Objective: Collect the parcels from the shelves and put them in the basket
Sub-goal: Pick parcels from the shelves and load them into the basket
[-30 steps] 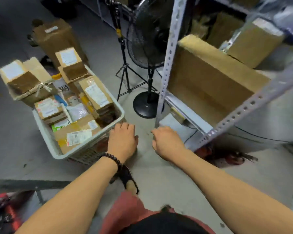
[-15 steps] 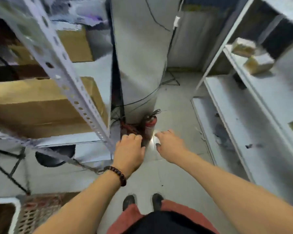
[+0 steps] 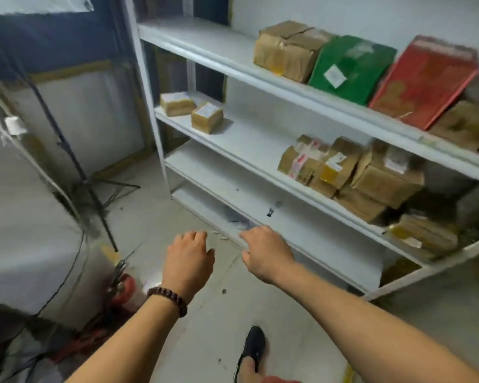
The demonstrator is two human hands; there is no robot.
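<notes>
I judge this as the approach to a fresh pick. My left hand (image 3: 188,261) and right hand (image 3: 266,252) hang empty, fingers loose, before the white shelving (image 3: 233,59). Two small brown boxes (image 3: 206,117) sit on the second shelf, taped brown parcels (image 3: 351,172) further right, and a green mailer (image 3: 349,64) above. The basket is out of view. Next I'd reach up for the small boxes.
</notes>
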